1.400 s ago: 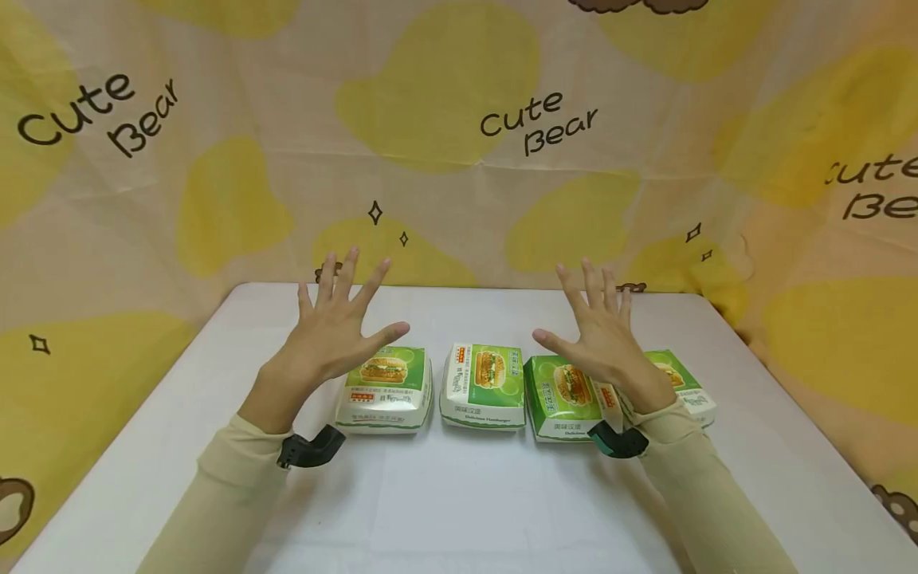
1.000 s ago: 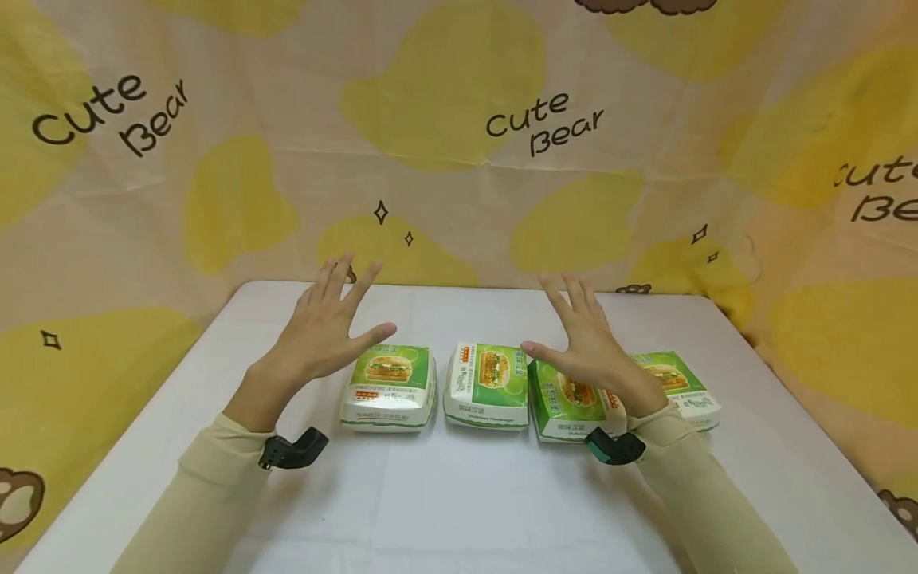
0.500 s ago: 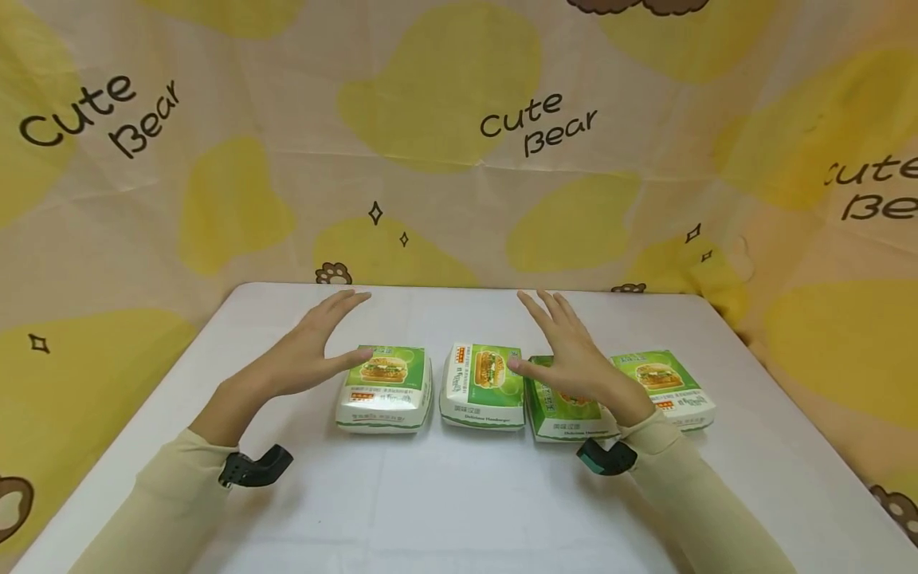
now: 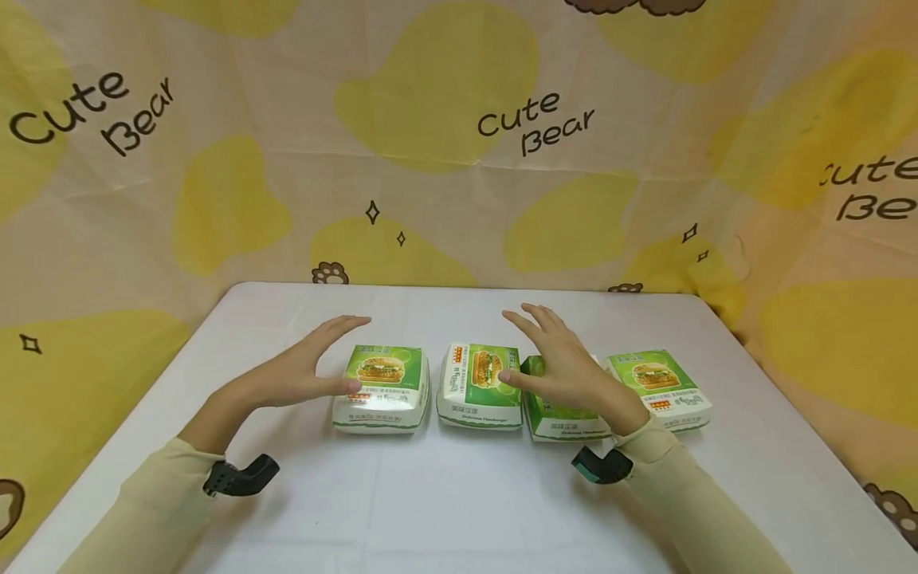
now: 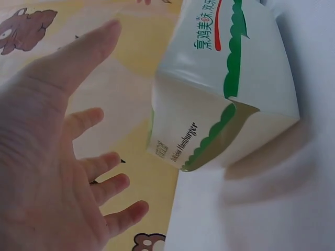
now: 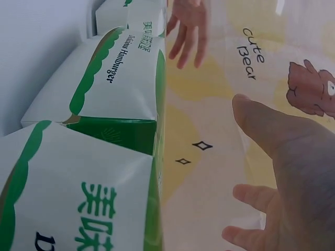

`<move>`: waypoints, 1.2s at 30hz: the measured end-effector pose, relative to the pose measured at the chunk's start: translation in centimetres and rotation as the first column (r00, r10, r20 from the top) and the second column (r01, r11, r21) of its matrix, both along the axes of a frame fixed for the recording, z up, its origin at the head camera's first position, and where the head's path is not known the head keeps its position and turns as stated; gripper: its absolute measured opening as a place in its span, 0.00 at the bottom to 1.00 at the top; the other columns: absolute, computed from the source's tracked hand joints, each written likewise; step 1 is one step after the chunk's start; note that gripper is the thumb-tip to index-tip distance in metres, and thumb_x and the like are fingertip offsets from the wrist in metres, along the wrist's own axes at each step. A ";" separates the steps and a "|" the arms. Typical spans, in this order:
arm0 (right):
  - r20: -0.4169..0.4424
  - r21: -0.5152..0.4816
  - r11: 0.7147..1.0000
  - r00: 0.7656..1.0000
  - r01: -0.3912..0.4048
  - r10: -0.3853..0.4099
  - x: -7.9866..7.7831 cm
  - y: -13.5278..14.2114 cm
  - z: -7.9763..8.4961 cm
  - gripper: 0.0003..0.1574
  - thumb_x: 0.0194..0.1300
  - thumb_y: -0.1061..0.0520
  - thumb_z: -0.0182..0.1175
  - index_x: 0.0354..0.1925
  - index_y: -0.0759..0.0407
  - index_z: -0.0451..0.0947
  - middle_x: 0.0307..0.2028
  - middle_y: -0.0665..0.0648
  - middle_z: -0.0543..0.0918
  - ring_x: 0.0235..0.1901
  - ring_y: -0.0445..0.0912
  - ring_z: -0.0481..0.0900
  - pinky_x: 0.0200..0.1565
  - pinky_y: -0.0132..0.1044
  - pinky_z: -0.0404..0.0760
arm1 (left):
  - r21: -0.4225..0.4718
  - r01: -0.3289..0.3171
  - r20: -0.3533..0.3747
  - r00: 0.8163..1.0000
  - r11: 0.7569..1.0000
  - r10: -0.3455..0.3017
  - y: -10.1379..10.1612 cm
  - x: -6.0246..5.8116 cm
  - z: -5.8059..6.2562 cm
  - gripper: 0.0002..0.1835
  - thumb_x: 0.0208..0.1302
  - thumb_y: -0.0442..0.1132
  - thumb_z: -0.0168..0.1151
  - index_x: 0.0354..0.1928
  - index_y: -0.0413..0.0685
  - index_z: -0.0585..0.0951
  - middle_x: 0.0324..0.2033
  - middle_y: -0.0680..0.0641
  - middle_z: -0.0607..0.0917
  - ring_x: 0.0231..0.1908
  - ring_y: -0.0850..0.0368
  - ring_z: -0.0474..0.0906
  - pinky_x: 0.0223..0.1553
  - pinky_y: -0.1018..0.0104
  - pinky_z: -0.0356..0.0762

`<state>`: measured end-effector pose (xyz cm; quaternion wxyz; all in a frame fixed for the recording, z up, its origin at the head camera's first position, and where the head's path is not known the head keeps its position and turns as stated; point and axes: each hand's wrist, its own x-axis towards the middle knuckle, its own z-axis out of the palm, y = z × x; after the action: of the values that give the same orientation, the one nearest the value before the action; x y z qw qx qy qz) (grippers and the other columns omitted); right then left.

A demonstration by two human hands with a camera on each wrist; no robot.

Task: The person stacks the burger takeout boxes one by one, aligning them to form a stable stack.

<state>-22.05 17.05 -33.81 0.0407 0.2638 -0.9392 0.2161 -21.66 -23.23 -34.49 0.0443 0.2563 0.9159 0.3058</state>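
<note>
Several green-and-white paper hamburger boxes stand in a row across the white table. My left hand [image 4: 301, 371] hovers at the left side of the leftmost hamburger box [image 4: 387, 406], its thumb overlapping that box in the head view. In the left wrist view, a gap shows between the spread fingers and the box [image 5: 199, 89]. My right hand [image 4: 570, 371] hangs over the third hamburger box [image 4: 566, 428], partly hiding it. Its thumb overlaps the second box [image 4: 462, 399] in the head view. Neither hand holds anything. The rightmost hamburger box [image 4: 660, 383] sits turned at an angle.
Each wrist wears a black band, the left strap [image 4: 242, 476] and the right strap [image 4: 602, 465]. The white table [image 4: 402, 510] ends at the back against a yellow patterned cloth [image 4: 430, 191], which also rises along both sides.
Both hands have come down from a raised, spread pose to beside and over the boxes. The left hand also shifted left, the right slightly left. The boxes have stayed put.
</note>
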 end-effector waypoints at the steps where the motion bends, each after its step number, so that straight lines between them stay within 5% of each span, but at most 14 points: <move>1: -0.001 -0.002 1.000 1.000 -0.004 0.004 0.0 0.0 0.0 0.56 0.63 0.33 0.65 0.80 0.43 0.51 0.81 0.60 0.50 0.80 0.64 0.44 0.73 0.73 0.48 | 0.008 0.009 0.022 1.000 1.000 -0.009 -0.1 -0.1 -0.2 0.51 0.59 0.57 0.71 0.79 0.62 0.54 0.80 0.42 0.53 0.79 0.34 0.46 0.70 0.22 0.51; 10: -0.003 -0.009 1.000 1.000 -0.012 0.012 0.0 0.0 -0.1 0.58 0.63 0.33 0.65 0.81 0.42 0.48 0.80 0.61 0.50 0.80 0.64 0.43 0.74 0.73 0.48 | 0.054 0.063 0.216 0.974 0.997 -0.073 -0.8 -0.3 -1.9 0.67 0.47 0.54 0.80 0.81 0.66 0.42 0.81 0.39 0.45 0.78 0.28 0.42 0.67 0.19 0.48; 18: -0.008 -0.010 1.000 1.000 -0.006 0.005 0.1 -0.1 0.0 0.59 0.63 0.34 0.65 0.81 0.42 0.47 0.80 0.61 0.50 0.80 0.65 0.44 0.74 0.73 0.48 | 0.019 0.061 0.218 0.974 0.998 -0.064 -1.0 -0.4 -2.2 0.65 0.47 0.53 0.80 0.80 0.52 0.46 0.74 0.35 0.63 0.73 0.29 0.58 0.67 0.23 0.57; 32: -0.001 -0.012 1.000 1.000 0.006 -0.006 0.1 -0.1 0.0 0.60 0.62 0.34 0.66 0.81 0.41 0.47 0.81 0.61 0.49 0.80 0.64 0.44 0.74 0.72 0.47 | 0.092 0.060 0.221 0.972 0.994 -0.079 -2.5 1.4 -2.5 0.63 0.48 0.49 0.80 0.80 0.49 0.48 0.77 0.39 0.60 0.73 0.29 0.58 0.69 0.28 0.60; 36: 0.003 -0.015 1.000 1.000 0.006 -0.006 0.1 -0.1 0.0 0.60 0.61 0.34 0.67 0.81 0.41 0.47 0.81 0.61 0.50 0.80 0.63 0.44 0.74 0.72 0.48 | 0.090 0.065 0.222 0.972 0.994 -0.083 -2.9 1.6 -2.6 0.66 0.47 0.47 0.80 0.81 0.56 0.44 0.78 0.38 0.57 0.73 0.30 0.58 0.66 0.25 0.61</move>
<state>-21.96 16.99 -33.78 0.0420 0.2602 -0.9385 0.2232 -20.06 -26.17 -37.13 0.1484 0.2556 0.8814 0.3685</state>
